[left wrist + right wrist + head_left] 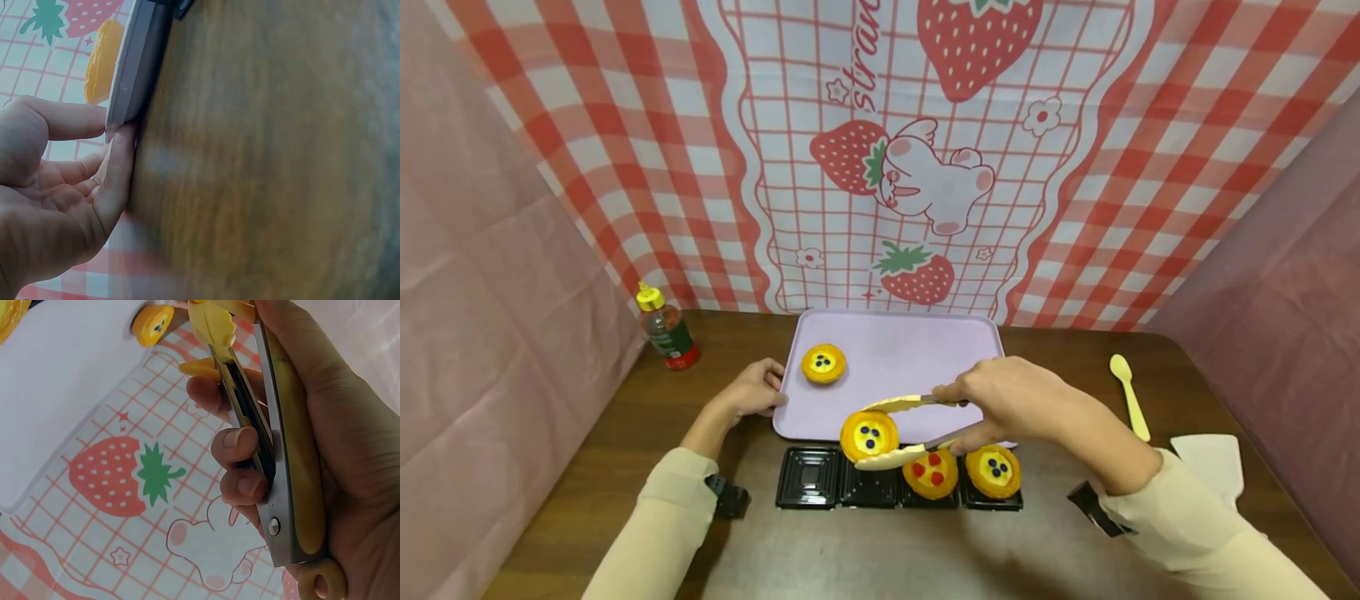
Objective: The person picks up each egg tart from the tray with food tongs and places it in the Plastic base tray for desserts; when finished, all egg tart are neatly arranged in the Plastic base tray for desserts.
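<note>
My right hand (1011,404) grips yellow-tipped tongs (290,456). Between the tong tips sits an egg tart with blueberries (869,435), over the tray's front edge and the second black compartment from the left; its exact height cannot be told. My left hand (756,390) pinches the left rim of the lilac tray (917,358), thumb on one side and fingers on the other in the left wrist view. Another blueberry tart (823,364) lies on the tray's left part. A red-topped tart (931,477) and a blueberry tart (993,472) occupy the two right compartments.
The row of black compartments (808,477) lies just in front of the tray. A yellow-capped bottle (670,333) stands at the back left. To the right are a yellow spoon (1131,396) and a white spatula (1212,467). A strawberry-print cloth (887,217) hangs behind.
</note>
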Demonstrator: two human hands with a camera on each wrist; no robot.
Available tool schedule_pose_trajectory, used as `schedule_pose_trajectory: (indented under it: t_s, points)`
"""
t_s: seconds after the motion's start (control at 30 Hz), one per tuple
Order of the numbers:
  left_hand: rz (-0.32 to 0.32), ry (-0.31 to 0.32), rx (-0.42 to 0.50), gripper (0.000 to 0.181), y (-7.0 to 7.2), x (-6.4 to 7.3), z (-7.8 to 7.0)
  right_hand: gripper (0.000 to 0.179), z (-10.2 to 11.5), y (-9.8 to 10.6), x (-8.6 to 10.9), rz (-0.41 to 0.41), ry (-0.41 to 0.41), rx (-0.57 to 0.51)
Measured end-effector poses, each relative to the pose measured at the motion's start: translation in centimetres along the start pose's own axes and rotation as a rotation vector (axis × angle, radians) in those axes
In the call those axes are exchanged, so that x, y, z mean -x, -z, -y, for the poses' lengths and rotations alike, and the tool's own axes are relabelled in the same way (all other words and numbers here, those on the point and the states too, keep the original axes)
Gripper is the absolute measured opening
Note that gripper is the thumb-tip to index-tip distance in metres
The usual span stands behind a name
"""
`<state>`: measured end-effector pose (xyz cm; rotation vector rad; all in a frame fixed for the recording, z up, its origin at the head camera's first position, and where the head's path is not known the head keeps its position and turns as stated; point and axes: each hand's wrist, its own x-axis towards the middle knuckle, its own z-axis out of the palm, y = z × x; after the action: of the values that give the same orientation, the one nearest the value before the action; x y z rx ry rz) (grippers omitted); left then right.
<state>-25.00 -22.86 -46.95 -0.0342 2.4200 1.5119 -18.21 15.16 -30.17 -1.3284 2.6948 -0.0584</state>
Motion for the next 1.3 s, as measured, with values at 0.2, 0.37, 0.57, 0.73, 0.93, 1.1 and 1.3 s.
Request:
schedule_pose_trajectory:
  t_s: [0.2,0.37,0.57,0.73,0.93,1.1,1.3]
  points:
    - [-0.007,-0.005,0.011,0.046,0.0,-0.1,0.1,0.058,0.6,-0.6,-0.5,0.025,0.057,0.006]
    - [-0.004,-0.004,0.0,0.045,-0.1,-0.1,0.2,0.058,1.0,-1.6,-0.9,0.081,0.063,0.006]
    - [-0.001,-0.002,0.006,0.045,-0.1,-0.1,0.2,0.058,1.3,-2.5,-1.4,0.102,0.063,0.036]
    - [-0.005,-0.008,0.013,0.045,-0.1,0.0,0.2,0.06,1.5,-2.7,-1.7,0.108,0.045,0.044]
    - [0.0,0.0,0.008,0.045,0.0,0.0,0.2,0.054,1.4,-2.9,-1.9,0.093,0.048,0.08]
    - [0.002,0.003,0.017,0.045,0.0,0.0,0.2,0.05,1.2,-3.2,-2.1,0.084,0.068,0.111]
    - [-0.001,-0.002,0.016,0.044,0.0,-0.1,0.2,0.049,1.2,-3.3,-2.4,0.092,0.061,0.093]
